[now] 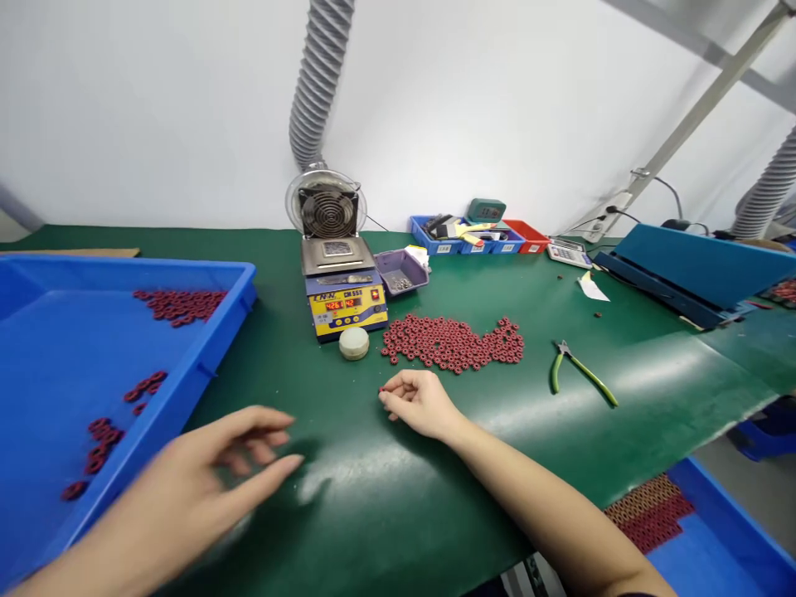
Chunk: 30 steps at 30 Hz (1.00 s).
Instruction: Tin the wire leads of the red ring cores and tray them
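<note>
My right hand (424, 404) is above the green table, its thumb and fingertips pinched on a small red ring (381, 390) that is mostly hidden. Just beyond it lies a spread of many red rings (444, 342), one layer deep. To the left, my left hand (208, 468) is slightly smeared by motion, with thumb and fingers apart and nothing between them. It hovers beside a blue tray (211, 369), where more red rings (180, 305) lie in loose clusters. A round whitish pad or tin (354, 343) sits ahead of both hands.
A yellow-and-blue solder pot (348, 311) with red digits stands under a grey duct hose (317, 79). Beside it is a purple bin (401, 272). Green-handled cutters (578, 371) lie at right, near a blue folder-like stand (690, 269). Another blue tray (734, 514) is lower right.
</note>
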### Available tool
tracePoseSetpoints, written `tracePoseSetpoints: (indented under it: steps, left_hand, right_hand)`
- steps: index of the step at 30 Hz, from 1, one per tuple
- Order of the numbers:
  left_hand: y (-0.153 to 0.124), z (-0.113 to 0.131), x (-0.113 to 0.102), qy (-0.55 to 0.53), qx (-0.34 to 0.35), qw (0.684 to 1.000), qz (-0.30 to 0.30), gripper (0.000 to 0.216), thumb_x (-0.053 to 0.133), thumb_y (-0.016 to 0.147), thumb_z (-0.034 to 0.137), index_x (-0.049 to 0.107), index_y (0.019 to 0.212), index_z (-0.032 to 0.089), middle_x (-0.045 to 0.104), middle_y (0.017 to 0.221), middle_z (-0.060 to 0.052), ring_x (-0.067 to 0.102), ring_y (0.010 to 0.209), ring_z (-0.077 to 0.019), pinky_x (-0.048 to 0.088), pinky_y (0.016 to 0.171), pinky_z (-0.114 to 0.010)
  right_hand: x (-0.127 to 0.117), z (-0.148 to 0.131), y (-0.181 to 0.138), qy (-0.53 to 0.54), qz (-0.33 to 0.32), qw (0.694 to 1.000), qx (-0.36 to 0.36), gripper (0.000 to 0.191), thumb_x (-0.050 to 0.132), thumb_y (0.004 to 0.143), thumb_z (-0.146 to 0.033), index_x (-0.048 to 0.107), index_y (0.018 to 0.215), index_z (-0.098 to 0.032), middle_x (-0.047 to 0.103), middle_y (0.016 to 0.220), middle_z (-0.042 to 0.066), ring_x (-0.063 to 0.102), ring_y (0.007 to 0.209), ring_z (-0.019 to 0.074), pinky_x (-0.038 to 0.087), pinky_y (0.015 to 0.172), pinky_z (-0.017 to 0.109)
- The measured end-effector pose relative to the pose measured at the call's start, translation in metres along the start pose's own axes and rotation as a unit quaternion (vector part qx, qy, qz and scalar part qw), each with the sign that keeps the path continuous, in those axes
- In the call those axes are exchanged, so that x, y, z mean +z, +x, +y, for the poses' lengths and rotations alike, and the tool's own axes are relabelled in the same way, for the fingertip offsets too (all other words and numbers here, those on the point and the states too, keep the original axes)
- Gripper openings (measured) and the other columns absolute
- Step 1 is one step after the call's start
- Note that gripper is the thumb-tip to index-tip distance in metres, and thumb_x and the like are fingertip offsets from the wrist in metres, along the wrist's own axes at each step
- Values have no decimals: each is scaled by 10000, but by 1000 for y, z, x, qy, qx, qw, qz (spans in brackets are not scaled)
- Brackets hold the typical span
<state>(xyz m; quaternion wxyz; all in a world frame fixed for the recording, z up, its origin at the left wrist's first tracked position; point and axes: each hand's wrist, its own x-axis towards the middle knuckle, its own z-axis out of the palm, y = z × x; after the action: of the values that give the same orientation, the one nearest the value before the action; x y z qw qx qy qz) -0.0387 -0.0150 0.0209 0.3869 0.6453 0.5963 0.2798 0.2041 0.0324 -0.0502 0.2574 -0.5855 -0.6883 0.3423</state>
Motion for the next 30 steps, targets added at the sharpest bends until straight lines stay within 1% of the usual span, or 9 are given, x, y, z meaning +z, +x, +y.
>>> tracePoseSetpoints:
  steps: [2,4,7,10,12,15,20,27,30]
  left_hand:
    - [12,11,21,-10,-12,994,-104,309,708,664,378,658,912,202,664,716,-4,587,597,-155,482,531,-245]
    - [22,19,41,-65,-7,987,-148,230,641,720,341,650,861,159,654,684,-23,585,602,-158,475,540,-249]
    - [28,21,57,-142,9,979,-147,194,572,773,324,639,796,143,650,688,-28,585,621,-151,472,569,-248]
    - [26,17,54,-137,7,975,-174,210,542,792,328,626,752,140,623,644,-16,565,596,-140,459,553,-240]
    - [24,13,48,-89,19,982,-163,181,558,772,307,622,806,141,616,662,-14,550,586,-137,445,529,-236]
    - [25,10,43,-7,81,992,-96,246,611,722,278,601,935,156,615,759,-21,555,639,-148,446,547,-245]
    - [30,11,46,-2,172,978,-118,88,562,777,238,623,775,174,584,747,-9,548,662,-133,450,622,-245]
    - [29,13,50,-63,83,987,-122,168,563,794,262,613,664,168,590,657,2,528,607,-130,423,578,-240]
    - [27,12,53,-150,37,985,-76,201,601,781,283,594,617,166,584,627,9,523,602,-125,429,580,-234]
  right_hand:
    - [3,-12,-14,166,-55,985,-6,186,600,785,-318,636,838,-143,671,676,23,654,594,126,495,555,218]
    - [5,-24,-24,281,-75,957,-9,203,652,736,-325,652,824,-143,650,664,19,627,587,121,478,536,219]
    - [6,-35,-28,288,-39,956,-37,176,675,718,-312,679,805,-159,620,676,8,554,559,92,441,513,209]
    - [9,-37,-25,263,6,962,-73,127,657,733,-279,690,805,-180,604,776,17,551,624,93,442,527,205]
    - [11,-36,-23,261,6,962,-75,99,657,719,-258,681,776,-180,598,805,22,565,657,101,447,518,197]
    - [13,-34,-24,268,-24,961,-58,75,652,678,-206,658,742,-166,616,818,26,596,661,109,481,537,203]
    - [16,-32,-29,250,-53,965,-65,176,581,627,-104,662,774,-158,631,824,21,608,658,107,505,593,213]
    - [18,-33,-32,301,-55,951,-48,62,614,635,-145,638,690,-159,621,732,5,565,589,87,484,571,216]
    - [18,-33,-33,353,-69,933,-11,75,660,611,-173,634,680,-157,624,679,-5,573,572,89,490,570,221]
